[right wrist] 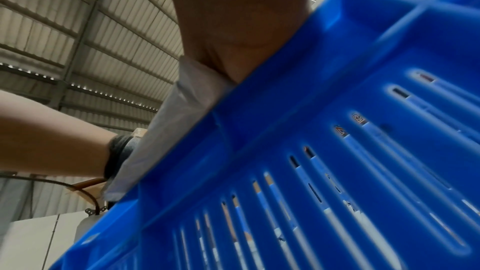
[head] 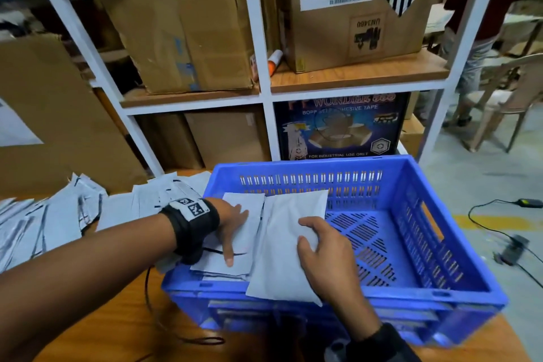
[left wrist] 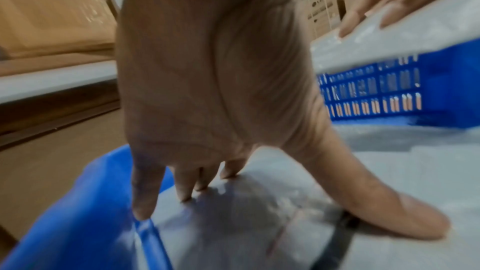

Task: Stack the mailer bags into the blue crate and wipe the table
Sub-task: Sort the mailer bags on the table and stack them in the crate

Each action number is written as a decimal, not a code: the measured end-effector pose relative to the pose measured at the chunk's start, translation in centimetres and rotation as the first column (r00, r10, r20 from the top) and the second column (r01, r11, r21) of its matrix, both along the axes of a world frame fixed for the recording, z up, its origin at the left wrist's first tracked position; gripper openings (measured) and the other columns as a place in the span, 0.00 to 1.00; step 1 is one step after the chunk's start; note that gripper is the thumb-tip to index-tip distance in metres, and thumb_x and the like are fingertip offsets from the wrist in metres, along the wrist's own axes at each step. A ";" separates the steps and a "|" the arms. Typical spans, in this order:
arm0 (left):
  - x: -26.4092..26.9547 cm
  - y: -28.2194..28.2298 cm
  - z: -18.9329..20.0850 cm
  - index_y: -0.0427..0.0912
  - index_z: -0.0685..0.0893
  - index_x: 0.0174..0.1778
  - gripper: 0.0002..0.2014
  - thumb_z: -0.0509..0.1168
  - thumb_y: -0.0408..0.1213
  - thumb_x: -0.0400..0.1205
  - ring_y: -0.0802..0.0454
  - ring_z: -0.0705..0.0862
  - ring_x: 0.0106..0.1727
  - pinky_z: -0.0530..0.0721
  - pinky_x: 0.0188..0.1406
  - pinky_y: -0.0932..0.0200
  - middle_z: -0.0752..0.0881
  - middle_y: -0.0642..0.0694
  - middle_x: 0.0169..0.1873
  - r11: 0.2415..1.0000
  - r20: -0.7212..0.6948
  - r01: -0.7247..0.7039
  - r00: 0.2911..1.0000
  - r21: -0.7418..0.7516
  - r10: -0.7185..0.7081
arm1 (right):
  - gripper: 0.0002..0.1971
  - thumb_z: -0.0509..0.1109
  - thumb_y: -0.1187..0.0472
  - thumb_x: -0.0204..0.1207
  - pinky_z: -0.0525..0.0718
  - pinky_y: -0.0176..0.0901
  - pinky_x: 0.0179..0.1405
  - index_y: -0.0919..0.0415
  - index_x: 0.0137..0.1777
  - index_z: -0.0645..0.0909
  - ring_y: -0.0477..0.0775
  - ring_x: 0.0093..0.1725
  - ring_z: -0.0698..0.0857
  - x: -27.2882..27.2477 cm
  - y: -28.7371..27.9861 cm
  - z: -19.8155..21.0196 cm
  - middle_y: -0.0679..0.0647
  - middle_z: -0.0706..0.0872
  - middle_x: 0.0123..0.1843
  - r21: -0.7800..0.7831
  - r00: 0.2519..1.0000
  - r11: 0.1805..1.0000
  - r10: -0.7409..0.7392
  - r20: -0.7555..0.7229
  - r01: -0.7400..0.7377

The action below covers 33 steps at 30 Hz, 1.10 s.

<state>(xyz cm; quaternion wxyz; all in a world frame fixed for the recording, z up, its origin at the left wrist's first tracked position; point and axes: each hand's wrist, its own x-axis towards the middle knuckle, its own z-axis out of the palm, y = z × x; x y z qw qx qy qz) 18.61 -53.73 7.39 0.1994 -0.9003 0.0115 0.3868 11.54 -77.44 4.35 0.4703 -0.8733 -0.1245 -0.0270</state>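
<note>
One white shelf rack (head: 266, 114) stands behind the wooden counter (head: 97, 320), holding several cardboard boxes (head: 182, 23) and one printed tape carton (head: 340, 126). One blue crate (head: 440, 247) sits on the counter's right part. A loose heap of grey mailer bags (head: 58, 220), too many and too overlapped to count, lies on the counter left of the crate. Inside the crate, at its left side, is a small stack of mailer bags (head: 235, 261); at least two show. The left hand (head: 232, 223) presses flat on this stack, its grip open with fingers straight. The right hand (head: 326, 253) grips one padded mailer bag (head: 282, 244), fingers curled round its edge, over the crate's near wall beside the stack.
</note>
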 end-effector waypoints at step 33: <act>-10.4 4.7 -4.6 0.55 0.42 0.87 0.49 0.23 0.75 0.69 0.55 0.41 0.87 0.42 0.84 0.42 0.47 0.52 0.87 0.907 0.600 0.105 0.780 -0.409 0.179 | 0.29 0.75 0.76 0.71 0.88 0.52 0.34 0.65 0.70 0.68 0.54 0.27 0.83 10.7 5.2 2.0 0.59 0.81 0.43 -0.346 0.774 0.822 0.168 -0.610 -0.452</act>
